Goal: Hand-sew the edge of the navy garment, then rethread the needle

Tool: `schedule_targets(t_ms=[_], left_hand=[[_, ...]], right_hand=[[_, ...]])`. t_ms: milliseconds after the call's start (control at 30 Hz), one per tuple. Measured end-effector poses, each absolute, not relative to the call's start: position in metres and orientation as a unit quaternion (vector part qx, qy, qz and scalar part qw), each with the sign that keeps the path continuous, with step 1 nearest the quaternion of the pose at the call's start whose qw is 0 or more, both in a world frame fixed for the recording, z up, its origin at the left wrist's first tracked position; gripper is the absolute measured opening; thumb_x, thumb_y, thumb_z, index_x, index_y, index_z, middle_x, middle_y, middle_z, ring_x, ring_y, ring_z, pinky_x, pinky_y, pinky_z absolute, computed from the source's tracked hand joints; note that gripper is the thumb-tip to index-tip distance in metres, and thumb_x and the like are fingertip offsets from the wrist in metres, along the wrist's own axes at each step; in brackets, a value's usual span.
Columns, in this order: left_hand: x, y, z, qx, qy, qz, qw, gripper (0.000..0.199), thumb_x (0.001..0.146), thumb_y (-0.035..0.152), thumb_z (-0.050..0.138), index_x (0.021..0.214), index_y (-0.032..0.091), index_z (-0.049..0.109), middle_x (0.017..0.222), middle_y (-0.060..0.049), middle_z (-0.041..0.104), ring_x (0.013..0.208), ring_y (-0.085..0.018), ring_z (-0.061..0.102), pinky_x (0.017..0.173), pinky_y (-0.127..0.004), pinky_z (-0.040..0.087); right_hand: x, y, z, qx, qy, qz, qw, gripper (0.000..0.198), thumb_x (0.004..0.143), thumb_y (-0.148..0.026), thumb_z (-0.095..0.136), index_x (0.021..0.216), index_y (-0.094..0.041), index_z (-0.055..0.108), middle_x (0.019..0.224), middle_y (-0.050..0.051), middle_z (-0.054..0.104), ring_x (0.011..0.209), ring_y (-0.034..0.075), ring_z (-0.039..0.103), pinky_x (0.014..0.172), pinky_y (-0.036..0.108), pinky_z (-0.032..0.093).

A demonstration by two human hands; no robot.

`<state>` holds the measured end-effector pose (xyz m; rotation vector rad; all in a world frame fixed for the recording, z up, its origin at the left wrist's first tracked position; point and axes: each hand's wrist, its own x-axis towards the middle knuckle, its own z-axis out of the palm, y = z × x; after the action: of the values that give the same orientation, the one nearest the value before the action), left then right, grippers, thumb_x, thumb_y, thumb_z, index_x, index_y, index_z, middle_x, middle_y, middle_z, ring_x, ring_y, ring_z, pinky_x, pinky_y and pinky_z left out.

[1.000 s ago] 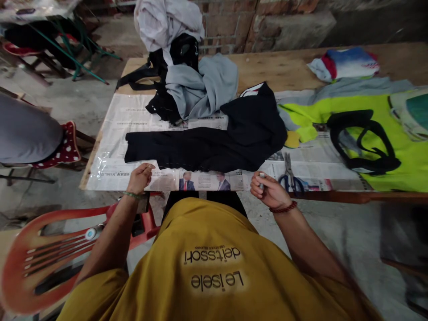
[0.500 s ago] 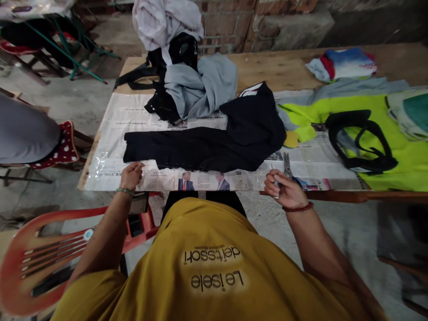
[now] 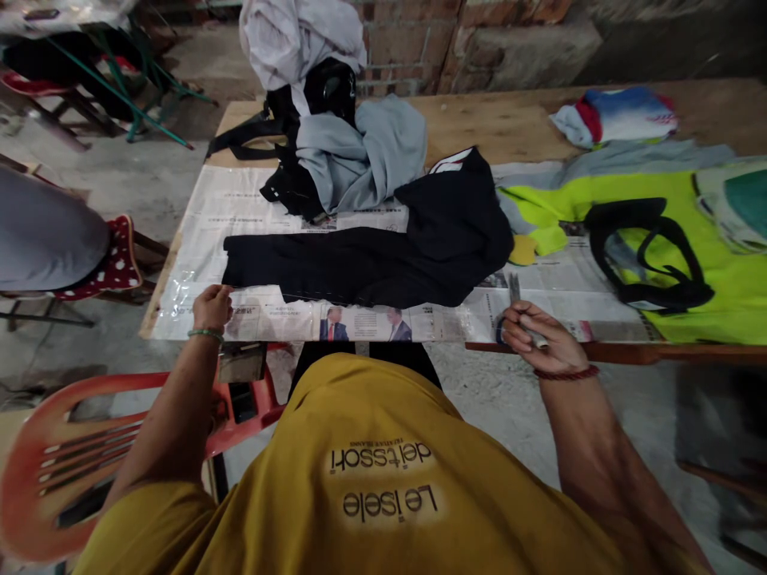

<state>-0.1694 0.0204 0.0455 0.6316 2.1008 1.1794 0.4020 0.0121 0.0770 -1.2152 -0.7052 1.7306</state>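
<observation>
A dark navy garment piece (image 3: 359, 259) lies stretched along the front of the table, its wider end to the right. My left hand (image 3: 212, 310) is just below its left corner, fingertips pinched together; whatever they hold, if anything, is too small to make out. At the front edge, my right hand (image 3: 542, 339) has its fingers curled round a small pale object (image 3: 538, 340), mostly hidden. Under and beyond those fingers is a pair of scissors (image 3: 514, 287), blades pointing away from me; I cannot tell whether the hand also grips them.
Newspaper under clear plastic (image 3: 192, 295) covers the table front. Behind the garment sits a heap of grey cloth (image 3: 383, 148) with black and white pieces. A yellow-green garment (image 3: 635, 188) with a black strap (image 3: 653, 263) lies right. A red plastic chair (image 3: 77, 455) stands left.
My left hand has moved left and slightly away from me. My right hand has shifted right, over the handle end of the scissors. The navy garment lies as before.
</observation>
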Motion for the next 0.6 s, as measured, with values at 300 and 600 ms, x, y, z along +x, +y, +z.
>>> schedule_targets(t_ms=[300, 600], left_hand=[[-0.179, 0.032, 0.050, 0.237, 0.821, 0.438, 0.280, 0.007, 0.084, 0.018, 0.052, 0.078, 0.013, 0.052, 0.042, 0.010, 0.034, 0.039, -0.004, 0.030, 0.039, -0.017, 0.026], [-0.202, 0.032, 0.046, 0.210, 0.839, 0.438, 0.246, 0.002, 0.081, 0.015, 0.051, 0.080, 0.013, 0.052, 0.043, 0.010, 0.036, 0.036, -0.005, 0.032, 0.038, -0.018, 0.025]], right_hand=[[0.413, 0.011, 0.074, -0.495, -0.323, 0.689, 0.420, 0.035, 0.062, -0.018, 0.068, 0.095, -0.027, 0.067, 0.089, 0.005, 0.053, 0.055, 0.010, 0.036, 0.037, 0.023, 0.017], [0.442, 0.015, 0.071, -0.516, -0.307, 0.664, 0.445, 0.030, 0.061, -0.015, 0.067, 0.089, -0.027, 0.068, 0.082, 0.004, 0.050, 0.052, 0.008, 0.030, 0.039, 0.024, 0.009]])
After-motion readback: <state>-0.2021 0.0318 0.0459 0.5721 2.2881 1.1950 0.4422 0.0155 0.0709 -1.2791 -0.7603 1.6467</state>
